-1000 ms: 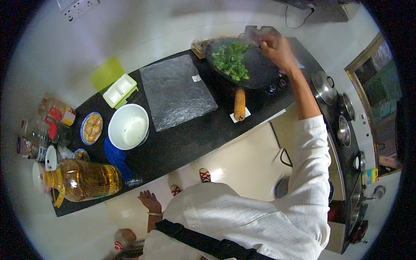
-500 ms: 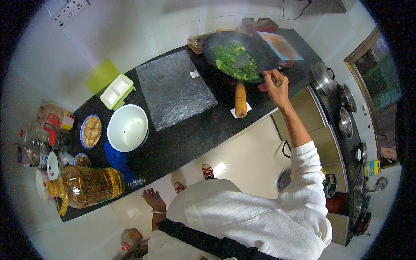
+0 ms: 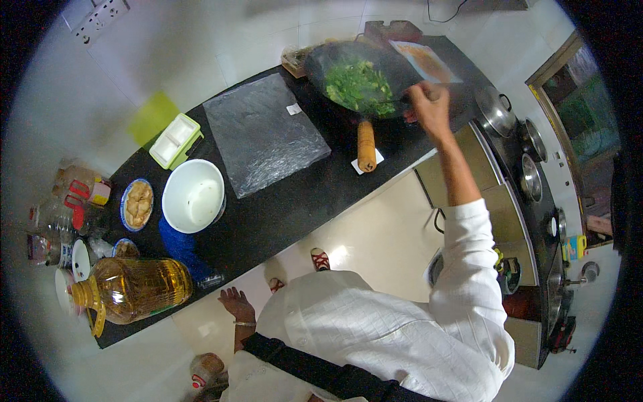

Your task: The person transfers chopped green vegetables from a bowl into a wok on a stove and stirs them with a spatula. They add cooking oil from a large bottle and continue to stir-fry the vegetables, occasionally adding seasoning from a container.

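Note:
A black wok [image 3: 331, 57] full of chopped green vegetables [image 3: 358, 87] stands at the far end of the dark counter [image 3: 295, 201]. Its wooden handle [image 3: 366, 144] points toward me. My right hand [image 3: 429, 106] reaches out at the wok's right rim with its fingers curled. Whether it holds anything is hidden. My left hand [image 3: 236, 305] hangs low beside the counter's near edge, fingers apart and holding nothing. A flat plate with orange food [image 3: 422, 60] lies just beyond my right hand.
A grey cutting board [image 3: 264, 134], a white bowl [image 3: 193, 195], a green-and-white box [image 3: 175, 139], a small plate of food [image 3: 138, 203] and a big oil bottle [image 3: 137, 289] sit along the counter's left. Metal pots [image 3: 494, 110] stand on the right-hand counter.
My right hand came from the wok's far side to its right rim, then moved slightly farther along that rim. The left hand stayed hanging low.

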Demonstrator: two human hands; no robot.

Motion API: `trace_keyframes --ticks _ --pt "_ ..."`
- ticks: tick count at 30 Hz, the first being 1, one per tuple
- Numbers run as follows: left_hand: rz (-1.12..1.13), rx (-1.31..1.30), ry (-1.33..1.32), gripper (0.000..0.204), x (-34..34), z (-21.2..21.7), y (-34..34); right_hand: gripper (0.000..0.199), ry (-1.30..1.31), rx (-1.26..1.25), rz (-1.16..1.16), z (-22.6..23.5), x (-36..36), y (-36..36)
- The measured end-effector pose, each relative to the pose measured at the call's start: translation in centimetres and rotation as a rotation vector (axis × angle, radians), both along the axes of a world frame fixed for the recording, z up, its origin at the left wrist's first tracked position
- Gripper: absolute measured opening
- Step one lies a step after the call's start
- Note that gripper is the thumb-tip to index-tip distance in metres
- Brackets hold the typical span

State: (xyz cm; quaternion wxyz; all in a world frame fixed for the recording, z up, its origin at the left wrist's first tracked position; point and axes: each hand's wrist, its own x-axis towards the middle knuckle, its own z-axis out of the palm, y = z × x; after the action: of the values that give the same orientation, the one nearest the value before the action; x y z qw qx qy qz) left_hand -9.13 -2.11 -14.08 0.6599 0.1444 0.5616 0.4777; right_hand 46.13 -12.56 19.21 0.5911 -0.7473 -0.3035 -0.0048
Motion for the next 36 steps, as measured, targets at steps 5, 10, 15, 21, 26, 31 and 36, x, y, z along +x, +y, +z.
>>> trace_keyframes --ticks 5,10,15,21,26,31,36 --pt "-0.033 0.017 -0.057 0.062 0.8 0.4 0.6 0.024 -0.111 0.049 -0.001 -3.0 4.0 1.4" --pt "-0.006 -0.012 -0.046 0.065 0.4 1.4 0.7 0.024 -0.016 -0.065 -0.126 1.6 5.2 1.4" --pt "-0.024 -0.023 -0.024 0.067 0.1 1.3 0.2 0.025 -0.038 -0.067 -0.031 -3.8 2.7 2.0" --pt "-0.048 -0.005 -0.036 0.067 1.2 0.7 0.5 0.021 0.052 0.124 -0.012 -5.3 0.5 0.3" --pt "-0.032 -0.021 -0.092 0.067 1.3 0.4 1.8 0.023 0.187 0.262 -0.061 0.1 2.5 3.0" --pt "-0.011 -0.026 -0.042 0.067 1.0 0.6 0.9 0.028 0.078 0.079 0.087 0.3 -1.3 2.8" --pt "-0.048 0.032 -0.013 0.066 -0.5 -1.8 0.6 0.023 -0.026 -0.065 0.000 -4.5 -4.2 1.4"
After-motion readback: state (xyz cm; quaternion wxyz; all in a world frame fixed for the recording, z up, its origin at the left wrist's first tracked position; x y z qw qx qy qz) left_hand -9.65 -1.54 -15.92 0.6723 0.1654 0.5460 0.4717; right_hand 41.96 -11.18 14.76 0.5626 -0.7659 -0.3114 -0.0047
